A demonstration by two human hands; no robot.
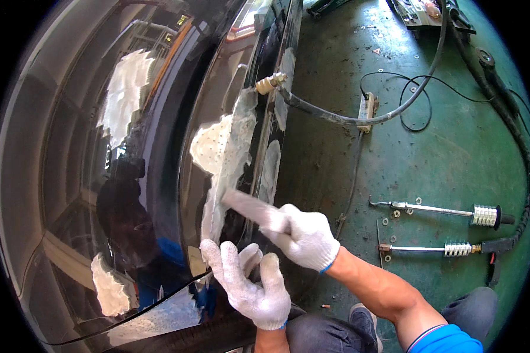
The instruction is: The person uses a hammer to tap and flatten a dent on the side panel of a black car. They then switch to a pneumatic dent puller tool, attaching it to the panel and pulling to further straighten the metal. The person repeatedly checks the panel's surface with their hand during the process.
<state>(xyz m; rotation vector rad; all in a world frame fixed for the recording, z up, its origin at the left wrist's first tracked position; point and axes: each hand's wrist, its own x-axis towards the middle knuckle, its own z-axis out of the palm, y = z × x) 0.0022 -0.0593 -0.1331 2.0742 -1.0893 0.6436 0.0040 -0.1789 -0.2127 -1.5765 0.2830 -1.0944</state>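
Nearest, the person's white-gloved left hand (247, 289) is open, fingers spread beside a glossy black car body (166, 176). At its one-thirty, the white-gloved right hand (306, 236) grips a flat brownish-grey bar (250, 207), blurred tip pointing toward ten o'clock over a dull grey-white patch (225, 150). A silver slide hammer (441, 210) lies at three o'clock on green floor (406, 176).

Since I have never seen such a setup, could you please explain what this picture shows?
This single picture comes from a head-worn camera looking down; its wide lens bends straight edges. There is no robot: the two white-gloved hands are the wearer's own. The right hand grips a flat tool, slightly blurred, over a pale patch on a dark, glossy vehicle body. The left hand is open by the patch's lower end. On the green floor lie two long metal tools.
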